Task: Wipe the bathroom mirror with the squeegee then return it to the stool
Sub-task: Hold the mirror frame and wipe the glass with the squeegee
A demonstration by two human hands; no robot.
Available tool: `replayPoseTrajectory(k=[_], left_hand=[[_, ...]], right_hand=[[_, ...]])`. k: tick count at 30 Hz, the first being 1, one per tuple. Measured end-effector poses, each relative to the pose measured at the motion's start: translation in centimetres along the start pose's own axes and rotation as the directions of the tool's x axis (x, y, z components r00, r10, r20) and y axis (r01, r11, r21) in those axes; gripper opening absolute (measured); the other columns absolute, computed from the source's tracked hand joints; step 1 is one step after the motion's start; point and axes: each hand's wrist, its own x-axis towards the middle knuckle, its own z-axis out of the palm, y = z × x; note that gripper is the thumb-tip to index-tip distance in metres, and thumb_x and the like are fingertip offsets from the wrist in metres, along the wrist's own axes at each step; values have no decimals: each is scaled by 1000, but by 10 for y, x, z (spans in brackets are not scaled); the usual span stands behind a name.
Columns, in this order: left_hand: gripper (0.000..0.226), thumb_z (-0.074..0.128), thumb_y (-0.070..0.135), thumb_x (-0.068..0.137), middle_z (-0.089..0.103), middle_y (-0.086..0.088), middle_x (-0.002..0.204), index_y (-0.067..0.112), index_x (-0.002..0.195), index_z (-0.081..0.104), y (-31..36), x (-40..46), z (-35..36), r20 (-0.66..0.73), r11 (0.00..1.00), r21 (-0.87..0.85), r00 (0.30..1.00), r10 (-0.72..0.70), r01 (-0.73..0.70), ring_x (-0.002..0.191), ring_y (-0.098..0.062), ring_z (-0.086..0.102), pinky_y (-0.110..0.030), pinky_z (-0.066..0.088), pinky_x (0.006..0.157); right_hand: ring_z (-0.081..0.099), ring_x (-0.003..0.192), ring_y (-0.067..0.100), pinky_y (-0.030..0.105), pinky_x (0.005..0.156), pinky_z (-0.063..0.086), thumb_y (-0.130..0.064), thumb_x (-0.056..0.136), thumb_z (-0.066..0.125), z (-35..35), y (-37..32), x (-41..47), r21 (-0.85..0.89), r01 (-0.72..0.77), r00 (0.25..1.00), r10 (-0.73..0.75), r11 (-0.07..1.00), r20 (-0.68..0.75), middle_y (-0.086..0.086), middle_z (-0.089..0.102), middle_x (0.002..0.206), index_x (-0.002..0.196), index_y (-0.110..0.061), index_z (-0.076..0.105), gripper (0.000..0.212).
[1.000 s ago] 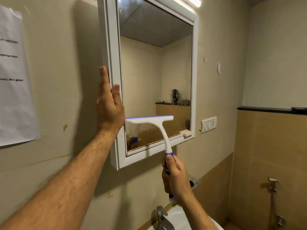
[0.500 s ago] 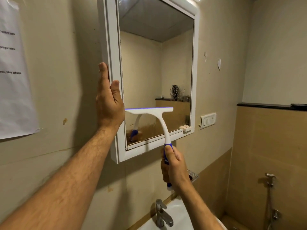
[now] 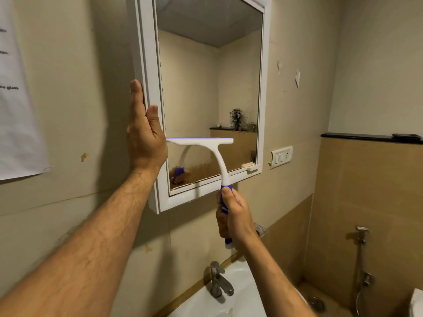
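A white-framed bathroom mirror [image 3: 206,76] hangs on the beige wall. My left hand [image 3: 144,133] lies flat against the frame's left side, fingers straight and pointing up. My right hand [image 3: 233,218] grips the blue handle of a white squeegee [image 3: 201,143]. Its blade lies level across the lower left part of the glass, and its reflection shows just below. The stool is out of view.
A white sink [image 3: 231,300] with a metal tap [image 3: 217,282] sits right below the mirror. A switch plate [image 3: 281,155] is on the wall to the right, a paper sheet [image 3: 16,110] to the left. A hand sprayer [image 3: 362,248] hangs low right, under a black ledge [image 3: 366,137].
The squeegee blade has moved up the glass a little, my right hand rising with it. My left hand stays flat on the frame. The view has tipped downward, showing more of the sink.
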Motion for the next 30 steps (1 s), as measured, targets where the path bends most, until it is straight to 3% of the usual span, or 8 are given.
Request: replayPoseTrajectory(k=[7, 14, 19, 23, 27, 30], left_hand=[[48, 32, 22, 104, 29, -6, 155, 6, 149, 26, -1, -1, 0, -13, 1000, 11, 1000, -1, 1, 142, -14, 27, -24, 27, 115], [49, 33, 22, 104, 29, -6, 155, 7, 150, 26, 3, -3, -3, -2, 1000, 25, 1000, -4, 4, 143, -16, 27, -23, 26, 115], [50, 32, 22, 104, 27, -5, 155, 9, 151, 23, 3, -2, -4, 12, 999, 41, 1000, 9, -9, 143, -16, 27, -11, 21, 112], [50, 32, 22, 104, 28, -6, 155, 9, 150, 24, 3, -1, -4, 14, 998, 57, 1000, 2, -3, 143, -17, 27, -14, 23, 113], [50, 32, 23, 104, 26, -5, 156, 9, 151, 22, 5, -1, -6, 51, 999, 51, 999, -14, 11, 143, -17, 25, -20, 24, 115], [51, 32, 24, 104, 23, -3, 157, 12, 152, 19, 8, -2, -11, 86, 998, 49, 996, -35, 31, 144, -16, 23, -14, 21, 114]], right_hand=[[25, 40, 11, 25, 40, 22, -31, 100, 42, -13, 48, -36, -9, -90, 995, 89, 996, -33, 0, 32, 52, 78, -8, 44, 32], [27, 43, 15, 26, 42, 27, -41, 99, 40, -12, 20, -4, -6, -31, 999, 31, 1000, -15, 0, 37, 53, 84, -11, 49, 35], [26, 41, 13, 25, 41, 25, -35, 100, 41, -14, 39, -18, -10, -73, 997, 73, 997, -11, 1, 37, 52, 80, -10, 47, 33], [26, 41, 14, 27, 42, 23, -32, 100, 42, -23, 59, -30, -59, -88, 996, 87, 994, -24, 2, 35, 53, 79, -7, 46, 32], [26, 43, 14, 28, 42, 24, -34, 100, 41, -25, 38, -20, -85, -64, 998, 64, 994, -10, 1, 35, 55, 82, -9, 46, 31], [26, 42, 14, 25, 40, 26, -36, 101, 39, -20, 21, -12, -71, -33, 999, 33, 997, -1, 0, 35, 54, 82, -11, 45, 32]])
